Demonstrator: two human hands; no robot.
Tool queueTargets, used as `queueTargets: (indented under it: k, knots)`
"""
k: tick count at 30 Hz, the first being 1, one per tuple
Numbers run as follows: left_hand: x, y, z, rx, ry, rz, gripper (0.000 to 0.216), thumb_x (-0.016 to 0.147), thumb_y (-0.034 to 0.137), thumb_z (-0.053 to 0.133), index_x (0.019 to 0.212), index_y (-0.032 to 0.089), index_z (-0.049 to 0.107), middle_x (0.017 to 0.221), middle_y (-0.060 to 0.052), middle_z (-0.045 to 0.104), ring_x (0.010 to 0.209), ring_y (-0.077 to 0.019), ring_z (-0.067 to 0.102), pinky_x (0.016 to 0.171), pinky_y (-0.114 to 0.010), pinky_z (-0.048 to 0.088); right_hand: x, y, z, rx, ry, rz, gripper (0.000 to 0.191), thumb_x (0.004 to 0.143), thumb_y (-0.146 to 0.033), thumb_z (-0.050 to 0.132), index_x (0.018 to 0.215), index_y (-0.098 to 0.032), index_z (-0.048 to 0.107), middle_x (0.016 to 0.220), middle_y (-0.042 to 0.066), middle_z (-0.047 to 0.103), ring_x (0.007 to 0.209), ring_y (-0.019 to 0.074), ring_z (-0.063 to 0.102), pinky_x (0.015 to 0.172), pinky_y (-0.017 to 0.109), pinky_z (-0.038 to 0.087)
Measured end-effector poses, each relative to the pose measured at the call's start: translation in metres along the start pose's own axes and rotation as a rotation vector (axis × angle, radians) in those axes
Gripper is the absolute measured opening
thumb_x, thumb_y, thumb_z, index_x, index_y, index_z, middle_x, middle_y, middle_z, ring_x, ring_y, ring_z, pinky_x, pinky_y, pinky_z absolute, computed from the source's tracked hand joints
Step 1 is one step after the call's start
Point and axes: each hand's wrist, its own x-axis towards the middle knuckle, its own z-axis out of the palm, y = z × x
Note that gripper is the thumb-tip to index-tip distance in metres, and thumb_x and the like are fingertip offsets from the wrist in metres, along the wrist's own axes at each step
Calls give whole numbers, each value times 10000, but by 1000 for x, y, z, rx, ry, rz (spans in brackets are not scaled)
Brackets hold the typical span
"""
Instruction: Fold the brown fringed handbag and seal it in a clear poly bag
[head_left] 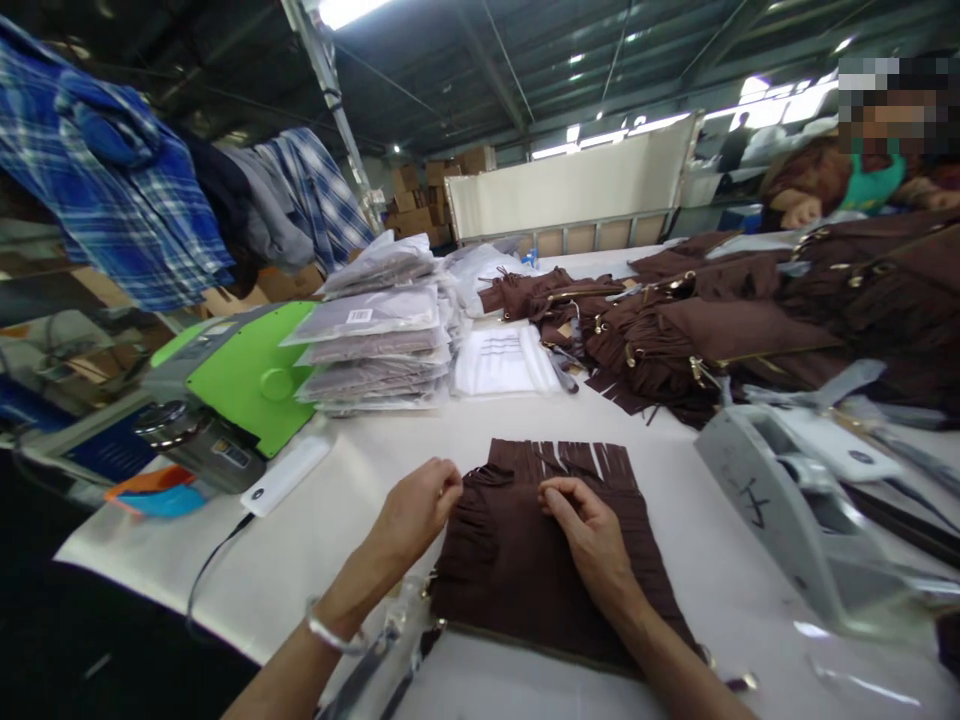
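Note:
A dark brown fringed bag (525,560) lies flat on the white table (315,540) in front of me, its fringe pointing away. My left hand (416,515) pinches the fringe at the bag's upper left corner. My right hand (589,530) rests on the bag's middle with fingers curled, pinching a strand of fringe. A clear plastic sleeve (390,640) lies under my left wrist at the table's near edge.
A stack of bagged items (379,340) and a green machine (240,375) stand at the left. A heap of brown fringed bags (750,320) fills the right back. A grey tape dispenser (795,500) sits at right. Another person (862,170) is at the far right.

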Motion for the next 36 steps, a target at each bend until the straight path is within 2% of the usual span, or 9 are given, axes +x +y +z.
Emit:
queueTargets:
  k: [3, 7, 10, 14, 22, 28, 31, 34, 36]
  knots:
    - [-31, -6, 24, -101, -116, -87, 106, 853, 143, 493, 852, 218, 569, 820, 16, 612, 762, -154, 573, 698, -260, 412, 0, 2, 0, 2, -2, -21, 347, 803, -526, 635, 860, -185, 673, 801, 43, 672, 759, 213, 602, 720, 327, 493]
    - [-44, 17, 48, -284, -100, -8, 172, 852, 138, 479, 944, 225, 594, 895, 1, 630, 792, -151, 587, 737, -264, 441, 0, 2, -1, 1, -9, -25, 341, 806, -520, 631, 864, -186, 673, 824, 47, 674, 778, 219, 604, 734, 335, 494]
    - [-37, 19, 39, -416, -86, -11, 189, 893, 208, 457, 1010, 233, 603, 919, -8, 640, 771, -151, 598, 707, -264, 476, 0, 1, -1, 21, -6, -15, 340, 809, -520, 630, 861, -187, 674, 829, 47, 678, 775, 219, 608, 722, 334, 497]
    - [-16, -7, 21, -284, 103, -30, 173, 900, 216, 443, 925, 214, 614, 906, -33, 623, 861, -185, 588, 796, -310, 473, 1, -1, 0, 21, -2, -33, 331, 801, -512, 639, 827, -185, 677, 778, 32, 664, 735, 205, 593, 708, 320, 480]
    - [16, -17, 42, -72, -91, 111, 225, 722, 22, 471, 805, 211, 561, 822, 21, 540, 745, -139, 537, 714, -245, 412, 1, 0, 1, 47, -17, -38, 299, 821, -482, 633, 854, -189, 682, 794, 29, 664, 743, 202, 590, 699, 309, 478]
    - [23, -10, 51, -172, -19, 104, 213, 785, 92, 486, 947, 211, 557, 881, 5, 574, 721, -136, 551, 711, -262, 461, 2, 0, 0, 46, -21, -31, 292, 817, -474, 630, 848, -187, 676, 776, 21, 646, 746, 198, 575, 718, 305, 458]
    - [9, -18, 48, -291, 167, 96, 247, 852, 171, 477, 1084, 222, 546, 1029, -28, 587, 759, -140, 590, 723, -283, 500, 2, 1, 0, 67, -27, -19, 302, 814, -482, 630, 841, -184, 671, 760, 19, 636, 741, 194, 569, 703, 297, 453]
    - [-14, -28, 46, -272, 360, 31, 141, 907, 270, 459, 981, 219, 568, 958, -31, 593, 746, -164, 596, 702, -318, 512, 2, 1, 2, 87, -27, -7, 304, 806, -484, 639, 842, -184, 670, 767, 21, 639, 740, 193, 569, 696, 295, 452]
    - [-27, -27, 51, -186, 307, 15, 115, 907, 269, 470, 886, 222, 573, 894, -25, 593, 768, -186, 595, 726, -345, 512, 2, 1, 2, 86, -25, 3, 305, 797, -486, 647, 837, -184, 671, 774, 25, 645, 743, 195, 572, 701, 299, 455]
